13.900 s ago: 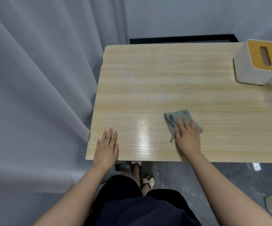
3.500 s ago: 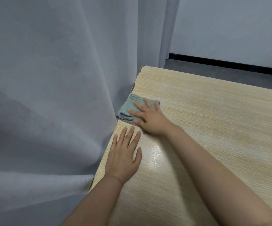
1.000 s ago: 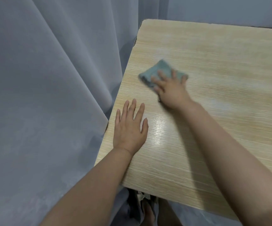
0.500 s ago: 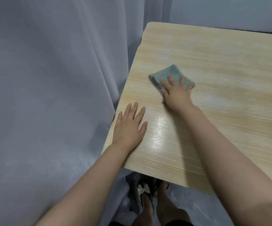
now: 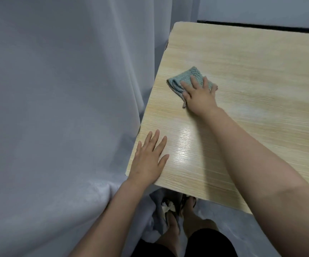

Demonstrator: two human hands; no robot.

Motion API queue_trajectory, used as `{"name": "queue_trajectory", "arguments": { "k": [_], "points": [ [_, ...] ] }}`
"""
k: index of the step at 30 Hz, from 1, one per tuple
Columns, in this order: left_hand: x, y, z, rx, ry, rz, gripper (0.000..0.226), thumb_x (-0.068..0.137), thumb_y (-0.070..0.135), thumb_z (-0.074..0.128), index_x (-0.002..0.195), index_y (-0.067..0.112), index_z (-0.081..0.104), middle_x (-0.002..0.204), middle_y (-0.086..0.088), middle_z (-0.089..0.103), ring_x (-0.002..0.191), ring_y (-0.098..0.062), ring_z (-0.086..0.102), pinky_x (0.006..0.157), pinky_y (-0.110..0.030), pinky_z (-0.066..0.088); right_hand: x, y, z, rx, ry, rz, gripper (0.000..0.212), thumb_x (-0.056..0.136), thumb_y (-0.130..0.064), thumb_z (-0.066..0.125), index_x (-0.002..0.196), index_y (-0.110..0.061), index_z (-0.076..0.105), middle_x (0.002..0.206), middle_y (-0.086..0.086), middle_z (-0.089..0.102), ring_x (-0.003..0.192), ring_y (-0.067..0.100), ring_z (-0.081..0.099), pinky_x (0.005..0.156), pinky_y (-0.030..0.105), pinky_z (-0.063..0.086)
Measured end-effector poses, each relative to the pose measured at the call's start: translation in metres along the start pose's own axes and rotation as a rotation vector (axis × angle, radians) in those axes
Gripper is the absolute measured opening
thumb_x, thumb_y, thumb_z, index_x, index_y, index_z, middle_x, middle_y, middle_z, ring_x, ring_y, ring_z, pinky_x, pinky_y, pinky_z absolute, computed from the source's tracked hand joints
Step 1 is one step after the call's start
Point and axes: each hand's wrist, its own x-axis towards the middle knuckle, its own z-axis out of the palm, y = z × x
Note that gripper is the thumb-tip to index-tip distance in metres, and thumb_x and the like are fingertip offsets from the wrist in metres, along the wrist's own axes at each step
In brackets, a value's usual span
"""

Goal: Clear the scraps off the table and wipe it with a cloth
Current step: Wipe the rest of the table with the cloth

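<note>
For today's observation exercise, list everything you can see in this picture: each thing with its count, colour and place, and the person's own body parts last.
table: one, light wood grain, fills the right of the view
cloth: one, grey-green with a dark striped edge, folded flat on the table near its left edge
curtain: one, pale grey, hangs along the table's left side down to the floor
skirting: one strip, black, at the foot of the wall beyond the table
sandals: a pair, whitish and dark, on the feet below the near table edge
shorts: one pair, black, bottom of view
left hand: flat on the near left corner, fingers straight
right hand: presses the cloth, fingers spread
</note>
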Motion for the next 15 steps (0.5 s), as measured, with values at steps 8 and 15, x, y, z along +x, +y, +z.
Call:
{"name": "queue_trajectory", "arguments": {
  "k": [8, 15],
  "points": [
    [-0.026, -0.004, -0.001, 0.073, -0.061, 0.023, 0.055, 0.1, 0.042, 0.026, 0.15, 0.031, 0.006, 0.156, 0.01, -0.014, 0.144, -0.012, -0.015, 0.117, -0.037, -0.005, -0.071, -0.072, 0.034, -0.056, -0.09, -0.388, 0.046, 0.102, -0.037, 0.023, 0.148, -0.037, 0.017, 0.158, -0.009, 0.002, 0.144, 0.031, -0.012, 0.112, 0.057, -0.009],
    [-0.027, -0.01, -0.007, 0.05, -0.082, 0.061, 0.056, 0.101, 0.04, 0.028, 0.15, 0.032, 0.003, 0.157, 0.009, -0.012, 0.144, -0.012, -0.015, 0.116, -0.034, -0.004, -0.069, 0.031, 0.006, 0.063, -0.034, 0.157, 0.047, 0.102, -0.038, 0.023, 0.148, -0.039, 0.012, 0.159, -0.003, -0.002, 0.144, 0.032, -0.011, 0.113, 0.057, -0.005]
  ]
}}
